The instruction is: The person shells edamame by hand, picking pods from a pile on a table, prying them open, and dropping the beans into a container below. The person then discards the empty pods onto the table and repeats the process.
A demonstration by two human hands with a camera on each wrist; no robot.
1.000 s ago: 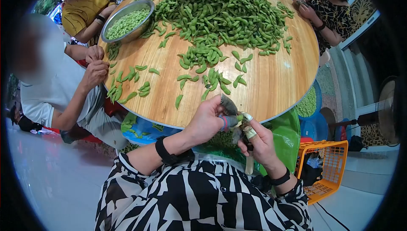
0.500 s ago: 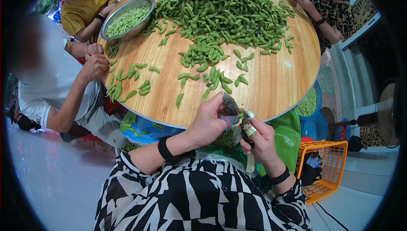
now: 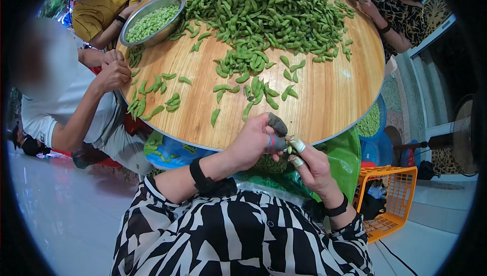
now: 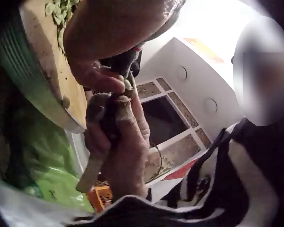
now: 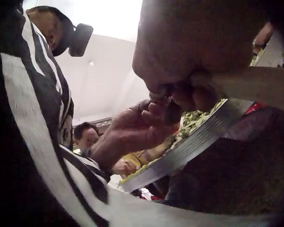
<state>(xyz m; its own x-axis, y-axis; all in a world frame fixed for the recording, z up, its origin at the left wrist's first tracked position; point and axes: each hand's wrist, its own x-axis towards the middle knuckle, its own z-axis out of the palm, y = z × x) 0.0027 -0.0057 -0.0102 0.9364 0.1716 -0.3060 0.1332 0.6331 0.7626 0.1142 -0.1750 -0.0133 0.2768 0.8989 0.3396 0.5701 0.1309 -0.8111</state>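
Note:
My left hand (image 3: 253, 144) wears dark grey covers on its thumb and a finger and pinches a small edamame pod (image 3: 287, 143) just off the table edge. Opposite it, my right hand (image 3: 315, 167), its thumb and a finger wrapped in pale tape, meets the pod with its fingertips. A pale green bean (image 4: 128, 85) shows between the fingertips in the left wrist view. From the curled right fingers a pale flat handle (image 4: 89, 176) sticks out downward; what it belongs to is hidden in the hand.
A big heap of edamame pods (image 3: 274, 12) covers the far side of the round wooden table (image 3: 324, 103), with loose pods nearer. A metal bowl (image 3: 178, 18) of shelled beans stands left. Other people sit around. An orange crate (image 3: 388, 200) and blue basin (image 3: 378, 119) stand right.
My right hand has turned and its thumb and finger have spread apart at the pod. The pale handle has dropped from sight in the head view. My left hand stays nearly in place.

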